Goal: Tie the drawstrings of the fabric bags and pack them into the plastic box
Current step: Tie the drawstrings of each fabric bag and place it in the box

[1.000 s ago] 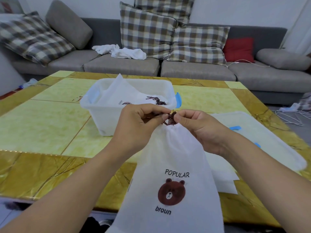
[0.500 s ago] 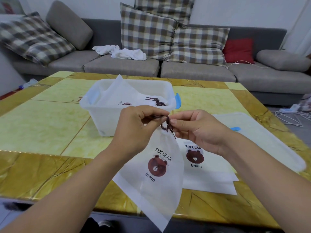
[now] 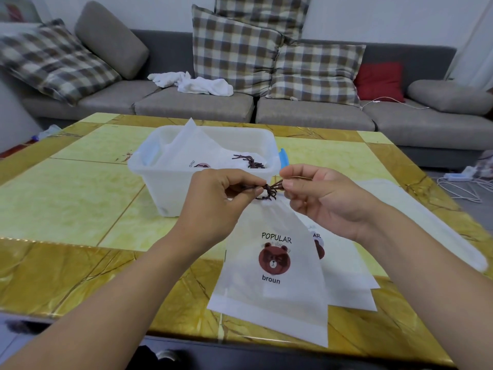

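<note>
Brown drawstring (image 3: 266, 189), pinched by left hand (image 3: 224, 193) and right hand (image 3: 320, 198) just before the plastic box (image 3: 170, 188), looks half-knotted; uneven pulling could let it slip.

Matt fabric bag (image 3: 272, 263), glossy table (image 3: 66, 204)

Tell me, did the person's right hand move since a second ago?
Yes. The right hand pulled the drawstring out to the right. Earlier it sat below the plastic box's front wall; now it is level with the box's right corner.
</note>
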The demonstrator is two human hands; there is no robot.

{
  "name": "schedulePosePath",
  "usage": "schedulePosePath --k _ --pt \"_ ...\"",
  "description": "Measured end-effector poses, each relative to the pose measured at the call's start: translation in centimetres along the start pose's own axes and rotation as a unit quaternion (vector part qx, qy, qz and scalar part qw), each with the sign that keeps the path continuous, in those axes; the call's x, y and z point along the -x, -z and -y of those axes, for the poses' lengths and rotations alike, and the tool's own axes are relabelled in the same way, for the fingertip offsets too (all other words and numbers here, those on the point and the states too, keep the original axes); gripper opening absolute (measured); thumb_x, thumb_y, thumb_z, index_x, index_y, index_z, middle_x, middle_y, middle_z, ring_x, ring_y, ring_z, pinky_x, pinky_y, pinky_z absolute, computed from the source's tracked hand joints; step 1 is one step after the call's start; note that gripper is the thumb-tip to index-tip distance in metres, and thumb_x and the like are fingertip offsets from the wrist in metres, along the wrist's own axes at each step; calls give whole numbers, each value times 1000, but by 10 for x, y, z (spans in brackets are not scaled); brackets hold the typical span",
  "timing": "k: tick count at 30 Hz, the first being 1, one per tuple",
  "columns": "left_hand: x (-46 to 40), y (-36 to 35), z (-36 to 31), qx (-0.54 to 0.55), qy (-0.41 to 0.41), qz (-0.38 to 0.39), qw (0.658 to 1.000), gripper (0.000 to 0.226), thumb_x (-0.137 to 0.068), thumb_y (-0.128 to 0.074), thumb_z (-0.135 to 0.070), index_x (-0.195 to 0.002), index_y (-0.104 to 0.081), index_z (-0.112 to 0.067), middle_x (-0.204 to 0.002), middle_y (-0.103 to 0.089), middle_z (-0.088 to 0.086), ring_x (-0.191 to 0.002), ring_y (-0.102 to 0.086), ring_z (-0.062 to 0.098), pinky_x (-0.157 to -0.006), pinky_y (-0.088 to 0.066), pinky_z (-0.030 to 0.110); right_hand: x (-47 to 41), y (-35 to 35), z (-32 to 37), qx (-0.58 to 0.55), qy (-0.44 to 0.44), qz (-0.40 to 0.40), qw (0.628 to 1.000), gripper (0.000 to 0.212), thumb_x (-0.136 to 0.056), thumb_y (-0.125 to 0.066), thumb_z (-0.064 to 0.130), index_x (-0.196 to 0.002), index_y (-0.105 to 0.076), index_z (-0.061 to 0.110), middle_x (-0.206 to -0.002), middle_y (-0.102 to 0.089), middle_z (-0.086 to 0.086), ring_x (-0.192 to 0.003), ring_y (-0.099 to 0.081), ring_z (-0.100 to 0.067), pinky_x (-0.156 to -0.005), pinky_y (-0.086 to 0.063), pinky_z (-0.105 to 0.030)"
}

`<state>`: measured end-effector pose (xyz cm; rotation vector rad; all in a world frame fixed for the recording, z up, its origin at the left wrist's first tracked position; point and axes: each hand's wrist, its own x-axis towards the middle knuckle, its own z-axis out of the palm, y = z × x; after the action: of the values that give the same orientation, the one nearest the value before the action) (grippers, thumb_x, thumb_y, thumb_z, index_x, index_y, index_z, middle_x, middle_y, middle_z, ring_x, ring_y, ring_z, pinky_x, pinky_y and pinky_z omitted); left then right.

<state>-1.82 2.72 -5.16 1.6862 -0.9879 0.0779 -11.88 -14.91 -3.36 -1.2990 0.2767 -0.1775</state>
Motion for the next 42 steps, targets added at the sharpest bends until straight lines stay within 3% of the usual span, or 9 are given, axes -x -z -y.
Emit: schedulePosePath --k 11,15,20,23,26,28,32,37,42 --pt "-1 -3 0 -70 -86 -18 994 19 -84 -74 1 -94 -80 -14 -82 -72 -16 -80 -69 -1 -77 -55 13 -3 -7 -4 -214 -78 64 971 27 -88 -57 6 -112 -57 16 -84 -56 2 -55 -36 -4 -38 -23 -13" --pt "0 -1 -2 -5 -6 14 1000 15 -85 -75 -4 -90 -80 -17 -79 -76 -10 -75 -72 5 -75 -57 21 0 -5 3 40 -65 35 996 23 -96 -59 21 -113 -69 11 -69 -42 0 -54 -24 -10 -40 -16 -18" --pt "0 0 -1 57 79 85 992 11 -87 -73 -5 -89 -80 -14 -77 -76 5 -69 -70 18 -74 -59 39 5 -11 -4 385 65 59 919 12 -86 -78 27 -87 -79 15 -70 -55 -2 -63 -45 -14 -57 -34 -26" --pt "-2 -1 -4 95 117 93 984 9 -89 -70 1 -91 -77 -5 -69 -70 13 -60 -61 15 -64 -54 27 3 -7 -3 418 132 41 898 11 -87 -78 21 -84 -78 11 -58 -50 7 -57 -39 -10 -56 -32 -23" --pt "-3 0 -5 141 168 89 971 14 -88 -70 1 -101 -70 -5 -62 -64 1 -57 -61 13 -63 -54 23 3 -6 -3 434 170 44 884 7 -91 -73 17 -89 -79 14 -58 -56 6 -57 -43 -13 -57 -35 -27" --pt "-4 2 -5 159 192 99 963 23 -87 -72 -1 -108 -65 -7 -64 -67 1 -58 -63 12 -64 -56 23 4 -6 -4 483 201 44 851 9 -94 -69 17 -92 -78 18 -71 -67 -2 -64 -54 -20 -63 -42 -35" --pt "-4 12 -5 187 190 132 955 27 -89 -68 3 -114 -64 -6 -73 -71 8 -66 -67 14 -67 -56 22 5 -9 -6 566 257 46 782 16 -98 -61 13 -88 -72 15 -70 -62 7 -67 -54 -12 -61 -39 -23" --pt "-5 27 -5 231 177 136 947 27 -94 -58 7 -116 -64 -7 -83 -75 11 -75 -70 14 -71 -56 21 6 -18 -9 388 206 39 897 20 -101 -54 9 -87 -69 8 -78 -66 6 -73 -54 -4 -69 -42 -17" --pt "-5 19 -3 215 170 60 960 10 -89 -66 4 -96 -71 -1 -74 -74 10 -65 -67 13 -64 -56 20 7 -29 -10 306 188 37 933 25 -103 -51 8 -82 -66 10 -73 -57 10 -68 -48 -5 -65 -38 -14"
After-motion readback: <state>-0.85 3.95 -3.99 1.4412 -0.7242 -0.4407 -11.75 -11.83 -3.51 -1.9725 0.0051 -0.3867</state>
